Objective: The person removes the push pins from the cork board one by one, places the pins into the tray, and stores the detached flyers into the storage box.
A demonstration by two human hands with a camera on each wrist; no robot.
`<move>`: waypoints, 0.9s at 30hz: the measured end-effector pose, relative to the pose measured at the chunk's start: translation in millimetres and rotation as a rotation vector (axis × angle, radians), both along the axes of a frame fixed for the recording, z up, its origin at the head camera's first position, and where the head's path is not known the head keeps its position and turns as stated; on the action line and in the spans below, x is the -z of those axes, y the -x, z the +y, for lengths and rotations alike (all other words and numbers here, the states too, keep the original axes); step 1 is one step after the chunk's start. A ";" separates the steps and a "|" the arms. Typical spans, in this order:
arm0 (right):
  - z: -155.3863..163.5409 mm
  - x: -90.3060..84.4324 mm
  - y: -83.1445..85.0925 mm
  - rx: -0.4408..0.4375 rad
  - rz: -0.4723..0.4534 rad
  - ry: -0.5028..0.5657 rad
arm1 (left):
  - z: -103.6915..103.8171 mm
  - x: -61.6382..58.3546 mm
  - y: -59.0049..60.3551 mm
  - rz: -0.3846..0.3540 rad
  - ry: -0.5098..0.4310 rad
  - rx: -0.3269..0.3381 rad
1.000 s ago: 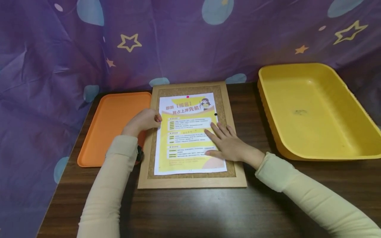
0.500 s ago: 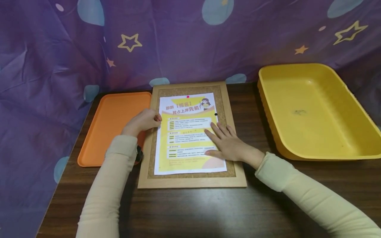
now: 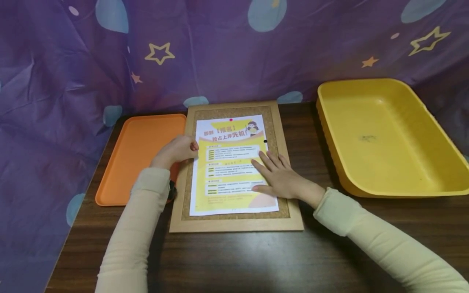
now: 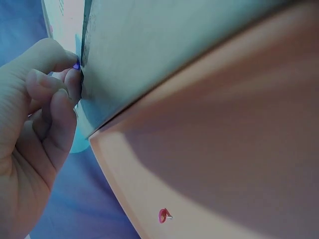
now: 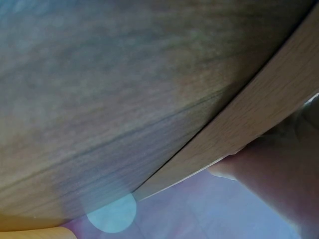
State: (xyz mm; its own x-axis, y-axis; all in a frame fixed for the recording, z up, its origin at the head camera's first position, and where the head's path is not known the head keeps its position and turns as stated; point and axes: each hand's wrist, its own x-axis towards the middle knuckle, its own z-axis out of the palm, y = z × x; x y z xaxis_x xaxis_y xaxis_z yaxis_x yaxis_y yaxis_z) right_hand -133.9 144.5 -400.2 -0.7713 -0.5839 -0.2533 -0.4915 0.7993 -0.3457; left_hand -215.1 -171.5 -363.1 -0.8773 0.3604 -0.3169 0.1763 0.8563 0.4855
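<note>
The left hand (image 3: 176, 149) pinches a purple pin (image 4: 76, 65) at the poster's (image 3: 231, 167) left edge mid-frame, the right hand (image 3: 280, 177) lies flat; a hard tug might rip the paper.

Both arms are covered in long, close-fitting sleeves of a pale cream-beige knit, the left sleeve (image 3: 137, 219) and the right sleeve (image 3: 381, 244) matching, each ending in a snug cuff right at the wrist. Soft folds bunch up along the fabric, most of all near the right cuff, and a dark strap or band peeks out just under the left cuff (image 3: 171, 189), though what it is cannot be made out. The left hand (image 3: 176, 149) and the right hand (image 3: 283, 177) are bare, no gloves or rings showing, with short, plain fingernails (image 4: 64, 92) in the left wrist view.
</note>
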 end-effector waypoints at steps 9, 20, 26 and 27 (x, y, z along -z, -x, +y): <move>-0.7 -0.3 -0.3 -0.004 0.004 0.003 | -1.9 -1.4 -2.3 -0.025 -0.012 -0.005; -0.6 0.7 0.5 -0.004 0.006 0.008 | -7.9 6.8 -4.3 -0.027 -0.154 -0.065; 0.4 1.8 1.2 0.001 0.006 0.005 | -9.2 10.2 -7.5 -0.010 -0.180 -0.101; 0.7 1.8 1.1 0.001 0.007 0.006 | -9.7 10.5 -8.2 -0.008 -0.189 -0.109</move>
State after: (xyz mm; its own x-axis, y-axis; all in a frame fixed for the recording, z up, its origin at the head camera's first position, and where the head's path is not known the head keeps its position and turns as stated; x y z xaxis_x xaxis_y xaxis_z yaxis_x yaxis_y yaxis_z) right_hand -134.9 145.2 -402.0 -0.7736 -0.5846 -0.2447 -0.4930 0.7977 -0.3472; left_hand -206.9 -181.2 -373.6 -0.9121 0.3172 -0.2596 0.0834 0.7637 0.6402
